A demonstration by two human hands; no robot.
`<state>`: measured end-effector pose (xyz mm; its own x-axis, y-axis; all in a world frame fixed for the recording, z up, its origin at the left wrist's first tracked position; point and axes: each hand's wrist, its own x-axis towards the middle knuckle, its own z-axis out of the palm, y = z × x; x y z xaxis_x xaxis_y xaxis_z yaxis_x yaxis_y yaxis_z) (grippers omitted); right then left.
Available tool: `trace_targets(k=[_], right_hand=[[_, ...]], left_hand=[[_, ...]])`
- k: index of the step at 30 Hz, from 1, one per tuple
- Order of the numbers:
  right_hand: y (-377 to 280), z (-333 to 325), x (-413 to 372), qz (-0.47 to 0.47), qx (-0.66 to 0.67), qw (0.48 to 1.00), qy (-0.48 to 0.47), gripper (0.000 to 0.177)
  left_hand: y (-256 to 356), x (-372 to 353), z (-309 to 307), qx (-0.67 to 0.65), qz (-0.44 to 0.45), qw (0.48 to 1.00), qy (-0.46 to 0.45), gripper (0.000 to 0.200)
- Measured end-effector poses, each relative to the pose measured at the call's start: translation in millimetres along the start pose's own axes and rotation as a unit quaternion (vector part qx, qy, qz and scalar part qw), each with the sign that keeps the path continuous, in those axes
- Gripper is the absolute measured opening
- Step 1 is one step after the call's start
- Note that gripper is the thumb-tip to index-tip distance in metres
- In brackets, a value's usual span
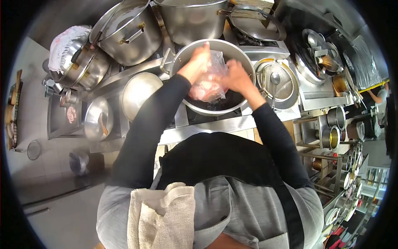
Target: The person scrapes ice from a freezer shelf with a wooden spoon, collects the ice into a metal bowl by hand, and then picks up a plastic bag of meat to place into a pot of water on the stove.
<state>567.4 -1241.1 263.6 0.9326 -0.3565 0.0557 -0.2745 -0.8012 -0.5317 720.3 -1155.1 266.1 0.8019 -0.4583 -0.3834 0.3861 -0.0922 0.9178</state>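
Note:
A clear plastic bag of pale pink raw meat (205, 89) is over the mouth of a large metal pot (248, 62), partly inside its rim. My left hand (200, 60) is closed on the upper left side of the bag, thumb pointing up. At the bag's right side is my right hand (239, 78), its fingers smeared by motion. Dark cooking surface or liquid shows at the bottom of the pot, below the bag.
Tall stockpots (192, 20) stand behind the pot. To its right are stacked strainers with a ladle (275, 79); a wide bowl (141, 93) sits at left, beside a smaller bowl with a wooden spoon (103, 124). Shelves of pans line the right, where another person's arm (376, 98) shows.

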Motion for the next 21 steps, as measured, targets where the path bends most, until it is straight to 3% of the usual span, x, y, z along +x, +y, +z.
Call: trace_targets(k=[1,2,3,5,7,9,11,13,14,15,16,17,19,20,21], right_hand=[[0.6,7.8,-8.1,0.019,-0.025,0.991,-0.131,0.079],[-0.5,34.1,-17.1,0.084,0.005,0.994,-0.068,0.069],[-14.2,34.2,-22.7,0.090,0.052,0.994,-0.024,0.054],[2.6,66.4,-11.1,-0.023,0.087,0.978,0.187,0.035],[24.3,96.7,22.7,-0.038,0.042,0.977,0.206,0.029],[17.9,93.3,30.5,-0.058,-0.004,0.974,0.220,0.024],[-1.4,64.9,32.9,0.112,0.159,0.964,0.183,0.023],[3.3,63.7,54.8,0.142,0.180,0.957,0.180,0.029],[10.0,68.4,70.2,0.127,0.217,0.945,0.207,0.033],[13.6,72.0,78.6,0.114,0.255,0.931,0.234,0.037],[4.1,54.2,79.4,0.102,0.280,0.934,0.198,0.039],[-6.7,40.0,81.3,0.104,0.281,0.933,0.199,0.039],[-25.1,20.7,96.0,0.217,0.352,0.906,0.095,0.036],[-26.5,23.3,108.3,0.252,0.381,0.887,0.067,0.028],[-27.6,21.8,115.4,0.250,0.380,0.888,0.070,0.028]], left_hand=[[2.5,7.2,2.5,0.018,-0.052,0.998,0.002,0.045],[11.0,8.2,7.2,-0.026,-0.084,0.996,0.029,0.041],[9.4,17.6,7.1,-0.019,-0.087,0.996,0.027,0.041],[11.5,34.1,2.6,-0.164,-0.078,0.981,0.073,0.038],[15.2,34.8,1.7,-0.176,-0.084,0.977,0.081,0.036],[15.6,42.9,0.2,-0.190,-0.074,0.966,0.160,0.035],[6.8,62.4,-17.0,-0.168,-0.069,0.969,0.170,0.032],[-8.4,84.6,-39.8,-0.152,-0.014,0.983,-0.101,0.031],[-7.3,74.2,-47.5,-0.044,0.056,0.989,-0.132,0.041],[-1.5,52.3,-53.5,-0.045,0.059,0.989,-0.128,0.041],[6.7,21.2,-56.9,0.111,0.115,0.979,-0.123,0.052],[7.4,-2.5,-58.8,0.264,0.167,0.942,-0.118,0.064],[-16.7,-11.1,-69.8,0.469,0.217,0.848,-0.120,0.083],[-7.8,-33.1,-67.0,0.549,0.235,0.791,-0.134,0.083],[-22.7,-40.0,-64.5,0.572,0.272,0.773,-0.043,0.066]])
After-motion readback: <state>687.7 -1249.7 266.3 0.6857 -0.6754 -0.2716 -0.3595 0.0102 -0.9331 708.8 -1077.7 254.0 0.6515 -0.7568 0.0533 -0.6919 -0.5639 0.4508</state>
